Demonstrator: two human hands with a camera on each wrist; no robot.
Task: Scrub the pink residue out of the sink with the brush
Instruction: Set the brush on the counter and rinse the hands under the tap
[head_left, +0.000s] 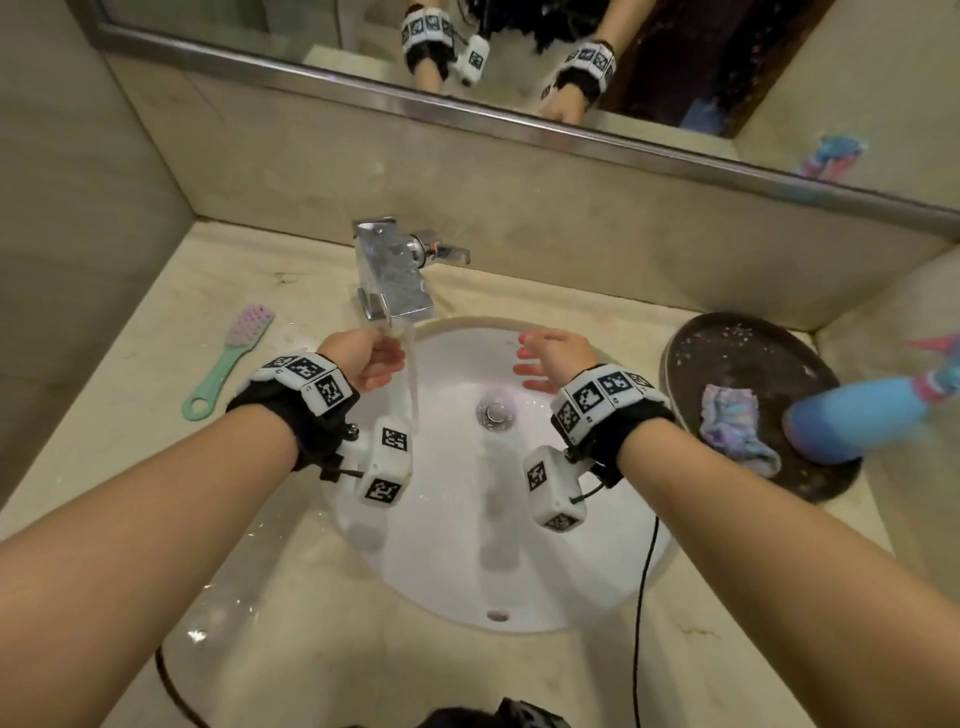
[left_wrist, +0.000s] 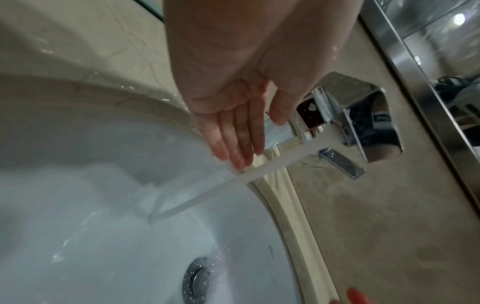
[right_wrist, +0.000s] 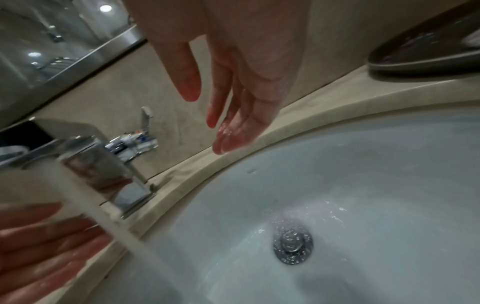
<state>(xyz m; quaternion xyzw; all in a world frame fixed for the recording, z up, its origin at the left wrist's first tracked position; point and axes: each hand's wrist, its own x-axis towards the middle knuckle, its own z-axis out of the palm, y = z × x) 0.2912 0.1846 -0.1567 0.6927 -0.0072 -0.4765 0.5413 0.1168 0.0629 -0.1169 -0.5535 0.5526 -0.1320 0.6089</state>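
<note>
The brush (head_left: 228, 358), mint handle and pink bristles, lies on the counter left of the white sink (head_left: 597, 582), held by neither hand. Water runs from the chrome tap (head_left: 395, 280) in a stream (head_left: 413, 384) down toward the drain (head_left: 496, 413). My left hand (head_left: 382, 364) reaches into the stream with straight fingers (left_wrist: 237, 148), holding nothing. My right hand (head_left: 545, 358) hovers over the basin's far right with wet, spread fingers (right_wrist: 233, 135), also holding nothing. The basin looks white and wet; I see no distinct pink residue.
A dark round tray (head_left: 691, 353) on the right counter carries a crumpled pastel cloth (head_left: 732, 428) and a blue bottle (head_left: 841, 421). A mirror (head_left: 519, 62) runs along the back wall. A black cable (head_left: 641, 597) hangs over the sink's front right rim.
</note>
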